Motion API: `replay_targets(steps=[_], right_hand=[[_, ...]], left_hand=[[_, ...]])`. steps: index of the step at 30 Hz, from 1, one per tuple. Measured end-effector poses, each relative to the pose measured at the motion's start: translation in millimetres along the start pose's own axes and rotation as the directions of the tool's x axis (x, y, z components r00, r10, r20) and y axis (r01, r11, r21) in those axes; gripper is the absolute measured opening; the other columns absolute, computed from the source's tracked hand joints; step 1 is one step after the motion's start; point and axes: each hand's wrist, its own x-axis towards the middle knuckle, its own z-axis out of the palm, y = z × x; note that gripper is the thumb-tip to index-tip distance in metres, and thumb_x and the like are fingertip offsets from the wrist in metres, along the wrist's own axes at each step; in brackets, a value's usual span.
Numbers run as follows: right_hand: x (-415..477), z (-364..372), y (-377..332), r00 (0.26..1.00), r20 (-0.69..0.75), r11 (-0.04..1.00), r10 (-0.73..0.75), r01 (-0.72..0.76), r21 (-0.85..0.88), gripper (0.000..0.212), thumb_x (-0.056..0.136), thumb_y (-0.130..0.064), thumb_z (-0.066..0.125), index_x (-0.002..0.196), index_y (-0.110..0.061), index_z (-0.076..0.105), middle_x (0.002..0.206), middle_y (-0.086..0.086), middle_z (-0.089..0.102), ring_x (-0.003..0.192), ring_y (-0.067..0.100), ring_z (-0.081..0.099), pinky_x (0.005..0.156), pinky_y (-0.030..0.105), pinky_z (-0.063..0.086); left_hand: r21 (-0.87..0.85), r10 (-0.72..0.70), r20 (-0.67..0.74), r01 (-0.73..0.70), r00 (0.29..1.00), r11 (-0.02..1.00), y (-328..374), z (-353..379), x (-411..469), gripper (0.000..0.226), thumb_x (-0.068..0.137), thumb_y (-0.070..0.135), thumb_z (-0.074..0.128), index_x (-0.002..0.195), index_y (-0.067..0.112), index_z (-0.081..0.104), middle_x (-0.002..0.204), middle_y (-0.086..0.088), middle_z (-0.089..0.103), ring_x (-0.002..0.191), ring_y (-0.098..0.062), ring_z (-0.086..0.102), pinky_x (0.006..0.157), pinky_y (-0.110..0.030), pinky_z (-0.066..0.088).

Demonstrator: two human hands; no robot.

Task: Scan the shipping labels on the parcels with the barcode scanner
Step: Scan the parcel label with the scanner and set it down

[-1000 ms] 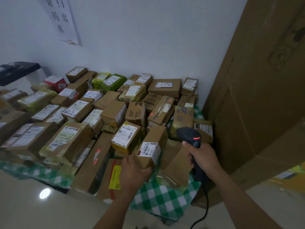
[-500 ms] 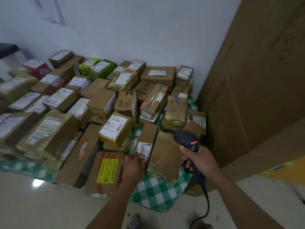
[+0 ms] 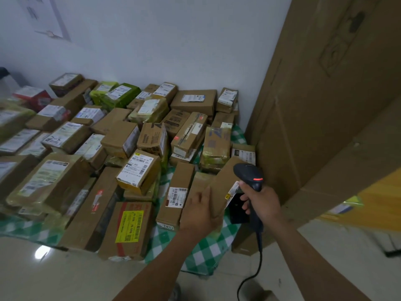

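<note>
Green-check cloth [image 3: 204,255], piled parcels [image 3: 138,170]; at 5 o'clock corner left hand [image 3: 200,213] grips a tipped brown box [image 3: 223,181], label [image 3: 232,191] on its 3 o'clock edge. Right hand [image 3: 263,203] wraps scanner [image 3: 248,173] handle. Box prob. light, stiff cardboard: hold edges, clear of label.

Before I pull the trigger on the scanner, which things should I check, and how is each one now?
1. Scanner in hand: the right hand grips the barcode scanner by its handle: ok.
2. Scanner powered: the red light on its head is lit: ok.
3. Parcel steady: the left hand holds the tilted parcel: ok.
4. Aim on label: the shipping label is on the side next to the scanner, seen edge-on: cannot tell.
5. Cable free: the cable hangs below the handle, off the parcels: ok.
</note>
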Motion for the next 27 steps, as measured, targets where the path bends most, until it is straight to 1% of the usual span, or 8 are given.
replay_targets(steps=[2,6,8,10,13,16,20,27], right_hand=[[-0.8,0.9,-0.4,1.000,-0.006,1.000,-0.015,0.015,0.013,0.038,0.089,-0.036,0.069,0.083,0.002,0.067,0.055,0.004,0.065,0.045,0.019,0.057,0.046,0.027,0.050],[-3.1,13.1,-2.7,0.999,-0.031,0.996,-0.034,0.037,0.084,0.031,0.088,-0.035,0.069,0.074,-0.008,0.065,0.066,0.012,0.068,0.050,0.023,0.057,0.057,0.037,0.052],[-5.5,22.0,-6.0,0.999,-0.028,0.994,-0.046,0.048,0.099,0.035,0.088,-0.036,0.069,0.070,-0.005,0.065,0.062,0.014,0.067,0.048,0.023,0.057,0.060,0.039,0.053],[-7.2,30.3,-10.2,0.998,-0.007,0.995,-0.066,0.067,0.071,0.042,0.087,-0.038,0.069,0.070,0.001,0.066,0.057,0.014,0.065,0.047,0.023,0.057,0.061,0.040,0.054],[-7.4,39.7,-14.4,0.994,0.036,0.994,-0.099,0.097,0.051,0.042,0.087,-0.038,0.069,0.068,-0.002,0.064,0.054,0.010,0.062,0.049,0.025,0.058,0.061,0.040,0.054],[-7.2,46.5,-19.0,0.989,0.082,0.992,-0.119,0.115,0.055,0.038,0.087,-0.037,0.070,0.069,-0.004,0.064,0.054,0.009,0.062,0.051,0.027,0.059,0.060,0.042,0.055],[-4.8,52.9,-28.9,0.987,0.109,0.992,-0.120,0.115,0.052,0.032,0.088,-0.034,0.069,0.081,-0.002,0.066,0.064,0.009,0.064,0.052,0.022,0.059,0.053,0.034,0.051],[23.4,71.1,-57.3,0.983,0.114,0.989,-0.141,0.136,0.052,0.022,0.090,-0.031,0.068,0.081,-0.011,0.063,0.067,0.010,0.064,0.050,0.020,0.056,0.048,0.030,0.048]], left_hand=[[-0.032,0.011,-0.077,-0.013,0.997,0.999,-6.9,-5.8,-8.9,0.091,0.086,0.063,0.054,0.156,0.029,0.008,0.145,-0.006,0.035,0.122,-0.025,0.044,0.096,-0.037,0.043],[-0.180,0.006,-0.204,-0.043,0.979,0.983,-23.2,-18.3,-32.6,0.086,0.082,0.049,0.062,0.154,0.038,0.016,0.148,-0.005,0.029,0.127,-0.023,0.039,0.103,-0.034,0.039],[-0.248,-0.069,-0.333,-0.017,0.940,0.969,-30.1,-21.1,-40.7,0.084,0.076,0.048,0.061,0.152,0.034,0.029,0.145,-0.009,0.034,0.124,-0.026,0.043,0.102,-0.033,0.039],[-0.322,-0.187,-0.377,0.061,0.907,0.945,-36.6,-23.9,-46.4,0.083,0.077,0.046,0.065,0.152,0.028,0.033,0.144,-0.011,0.037,0.123,-0.027,0.045,0.102,-0.034,0.041],[-0.380,-0.327,-0.329,0.192,0.886,0.905,-47.4,-26.2,-51.3,0.081,0.082,0.047,0.064,0.153,0.029,0.027,0.140,-0.011,0.037,0.120,-0.028,0.046,0.102,-0.042,0.045],[-0.345,-0.407,-0.246,0.313,0.880,0.885,-55.1,-22.9,-53.2,0.079,0.086,0.048,0.063,0.153,0.029,0.025,0.134,-0.012,0.038,0.117,-0.028,0.045,0.100,-0.040,0.045],[-0.244,-0.391,-0.191,0.342,0.900,0.907,-64.0,-17.2,-50.3,0.079,0.086,0.048,0.064,0.152,0.030,0.024,0.131,-0.013,0.037,0.115,-0.030,0.043,0.096,-0.037,0.043],[-0.086,-0.314,-0.060,0.309,0.947,0.947,-84.9,-40.4,-16.4,0.083,0.082,0.059,0.065,0.148,0.032,0.025,0.135,-0.012,0.038,0.123,-0.031,0.043,0.100,-0.039,0.042]])
